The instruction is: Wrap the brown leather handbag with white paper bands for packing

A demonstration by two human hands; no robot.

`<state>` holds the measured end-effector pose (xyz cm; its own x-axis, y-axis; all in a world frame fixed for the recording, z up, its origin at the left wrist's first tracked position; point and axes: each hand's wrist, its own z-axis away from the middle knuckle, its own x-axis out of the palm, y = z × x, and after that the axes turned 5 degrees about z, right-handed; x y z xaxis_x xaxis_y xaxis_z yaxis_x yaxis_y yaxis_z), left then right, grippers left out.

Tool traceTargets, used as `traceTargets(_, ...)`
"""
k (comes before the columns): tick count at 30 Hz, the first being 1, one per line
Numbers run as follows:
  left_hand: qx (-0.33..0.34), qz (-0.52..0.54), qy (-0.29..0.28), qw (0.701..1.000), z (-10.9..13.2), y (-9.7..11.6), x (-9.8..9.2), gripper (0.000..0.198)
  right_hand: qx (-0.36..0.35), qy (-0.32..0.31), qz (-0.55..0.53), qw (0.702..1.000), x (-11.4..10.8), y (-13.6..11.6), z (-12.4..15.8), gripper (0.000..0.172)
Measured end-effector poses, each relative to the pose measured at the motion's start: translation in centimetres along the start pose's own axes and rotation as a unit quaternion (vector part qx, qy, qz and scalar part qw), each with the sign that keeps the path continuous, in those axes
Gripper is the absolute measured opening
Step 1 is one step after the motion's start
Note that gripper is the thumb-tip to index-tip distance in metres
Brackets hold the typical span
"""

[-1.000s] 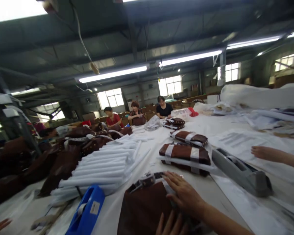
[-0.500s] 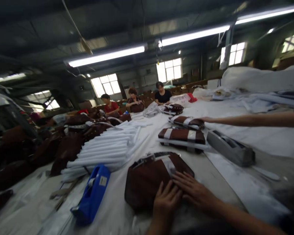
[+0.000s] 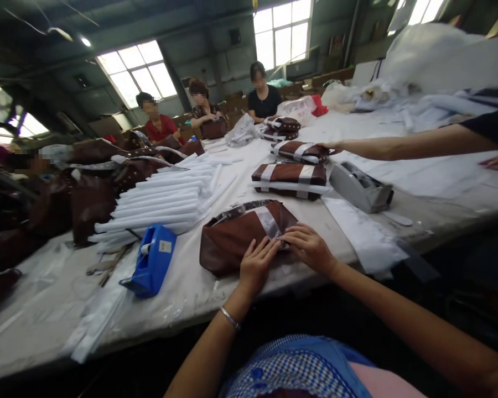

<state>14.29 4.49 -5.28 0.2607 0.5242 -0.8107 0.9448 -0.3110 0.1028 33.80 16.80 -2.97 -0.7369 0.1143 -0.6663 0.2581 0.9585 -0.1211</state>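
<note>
A folded brown leather bag (image 3: 236, 235) wrapped with a white paper band (image 3: 269, 222) lies near the front edge of the white table (image 3: 191, 282). My left hand (image 3: 257, 262) rests on the bag's near side, fingers stretched flat toward the band. Beside it my right hand (image 3: 307, 246) presses on the band's lower end, fingers curled down onto it. Both hands touch the bag and meet at the band.
A blue tape dispenser (image 3: 151, 265) sits left of the bag, with a stack of white paper rolls (image 3: 161, 199) behind it. Banded brown bags (image 3: 290, 177) and a grey tape dispenser (image 3: 359, 188) lie further back. A co-worker's arm (image 3: 398, 146) reaches in from the right. Three people sit at the far end.
The view has tilted down, showing the table edge and my lap. My hands have slid toward the band on the bag's near side. The co-worker's arm now reaches a banded bag.
</note>
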Motion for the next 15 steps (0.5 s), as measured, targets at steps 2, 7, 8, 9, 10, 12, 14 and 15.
traceTargets(2, 0.002, -0.002, 0.002, 1.0, 0.0, -0.1, 0.1, 0.056, 0.004, -0.002, -0.028, 1.0, 0.3, 0.4, -0.7, 0.02)
traceTargets(7, -0.017, 0.004, 0.003, 1.0, 0.0, 0.1, 0.1, 0.06, -0.021, -0.01, -0.066, 0.998, -0.2, 0.9, -1.0, 0.016)
traceTargets(8, -0.024, 0.005, 0.003, 1.0, 0.0, 0.1, 0.0, 0.061, -0.025, -0.008, -0.07, 0.997, -0.3, 0.9, -0.8, 0.016)
traceTargets(9, -0.029, 0.005, 0.001, 1.0, -0.1, 0.2, -0.1, 0.062, -0.027, -0.006, -0.072, 0.997, -0.5, 0.9, -0.7, 0.017)
traceTargets(10, -0.03, 0.004, -0.003, 1.0, -0.1, 0.2, -0.2, 0.063, -0.028, -0.003, -0.072, 0.997, -0.6, 0.9, -0.4, 0.017)
traceTargets(12, -0.028, -0.004, -0.01, 1.0, -0.2, 0.3, -0.3, 0.064, -0.036, -0.001, -0.063, 0.997, -0.9, 0.9, 0.1, 0.02)
traceTargets(14, -0.021, -0.015, -0.013, 1.0, -0.2, 0.2, -0.3, 0.064, -0.052, -0.008, -0.048, 0.997, -1.2, 0.8, 0.6, 0.022)
traceTargets(15, -0.017, -0.021, -0.011, 1.0, -0.2, 0.2, -0.3, 0.064, -0.062, -0.013, -0.041, 0.997, -1.4, 0.7, 0.8, 0.023)
